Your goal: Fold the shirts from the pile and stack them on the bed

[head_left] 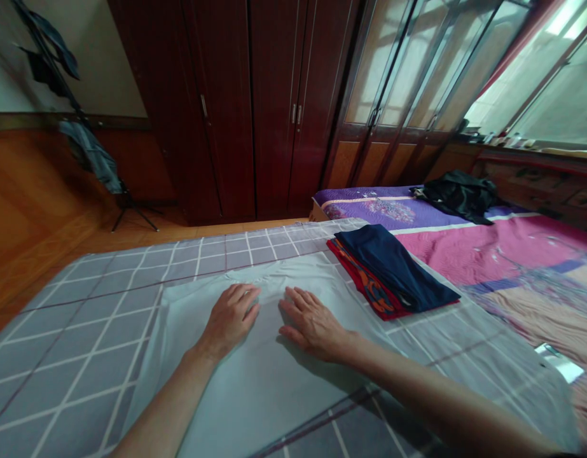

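Note:
A pale, light blue-white cloth (255,394) lies spread on a grey checked bed cover, its far edge slightly wrinkled. My left hand (230,320) rests on the cloth with its fingers stretched out and nothing in them. Beside it, my right hand (315,323) lies flat on the same cloth, palm down, fingers extended. A small gap separates the two hands. To the right of the cloth sits a folded stack, dark navy clothing (393,264) on top of red fabric with an orange pattern (362,283).
The grey checked cover (69,343) stretches around the cloth. At right is a purple and pink bedspread (446,254) with a black garment (458,194) and a phone-like flat object (559,362). Dark red wardrobes (278,108) stand behind; a coat stand (76,102) is at left.

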A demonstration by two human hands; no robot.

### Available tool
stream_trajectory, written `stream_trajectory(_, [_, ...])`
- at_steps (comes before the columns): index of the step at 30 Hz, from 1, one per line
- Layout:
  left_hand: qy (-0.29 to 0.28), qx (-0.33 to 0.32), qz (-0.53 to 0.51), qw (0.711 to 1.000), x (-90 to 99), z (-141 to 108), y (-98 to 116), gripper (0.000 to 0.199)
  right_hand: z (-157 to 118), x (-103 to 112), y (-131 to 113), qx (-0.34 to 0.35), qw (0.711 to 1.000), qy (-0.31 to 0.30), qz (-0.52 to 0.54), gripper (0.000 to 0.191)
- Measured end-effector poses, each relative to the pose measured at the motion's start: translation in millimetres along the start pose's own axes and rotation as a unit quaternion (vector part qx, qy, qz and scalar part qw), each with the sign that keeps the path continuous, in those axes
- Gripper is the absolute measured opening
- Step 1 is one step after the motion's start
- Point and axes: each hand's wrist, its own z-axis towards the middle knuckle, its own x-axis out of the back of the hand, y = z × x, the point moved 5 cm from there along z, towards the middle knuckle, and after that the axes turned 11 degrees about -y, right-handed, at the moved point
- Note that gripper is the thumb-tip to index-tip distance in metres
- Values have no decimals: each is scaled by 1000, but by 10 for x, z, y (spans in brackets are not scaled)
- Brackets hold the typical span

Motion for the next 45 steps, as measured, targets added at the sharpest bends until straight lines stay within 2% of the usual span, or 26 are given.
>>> stream_trajectory(3, [-27, -23, -13, 999, -14, -1, 56, 29, 177, -6, -72, 12, 1000, 1, 13, 48])
stream_trajectory(8, [-75, 29, 13, 997, -97, -4, -7, 49, 315, -50, 63, -14, 999, 26, 13, 51])
stream_trajectory(13, [-139, 99, 22, 985, -146, -12, -79, 68, 184, -118, 217, -29, 999, 36, -9, 58])
stream_trajectory(18, [-173, 114, 13, 978, -125, -11, -76, 74, -67, -166, 313, -44, 998, 41, -24, 59])
stream_trajectory(26, [-168, 107, 11, 980, -158, -21, -99, 73, -346, -178, 262, -90, 995, 37, -31, 63])
stream_trajectory(30, [-167, 105, 16, 980, -156, -18, -94, 73, -324, -119, 180, -42, 998, 16, -34, 61])
stream_trajectory(32, [-165, 106, 18, 980, -134, -18, -79, 72, -290, -85, 189, -52, 998, 2, -31, 59])
stream_trajectory(35, [-148, 98, 23, 984, -85, -20, -40, 69, -288, -33, 169, -79, 997, 15, -19, 59])
stream_trajectory(39, [-132, 75, 28, 988, -61, -23, -12, 59, -368, -92, -28, 9, 1000, -1, 17, 63])
stream_trajectory(40, [-136, 82, 27, 987, -64, -25, -19, 57, -392, -112, -46, 9, 1000, -6, 23, 64])
stream_trajectory(43, [-141, 110, 30, 983, -49, -27, 6, 55, -440, -130, 2, -57, 998, 0, 27, 62])
stream_trajectory(45, [-139, 98, 34, 985, -27, -20, 121, 55, -449, -125, -8, -61, 998, -1, 27, 63])
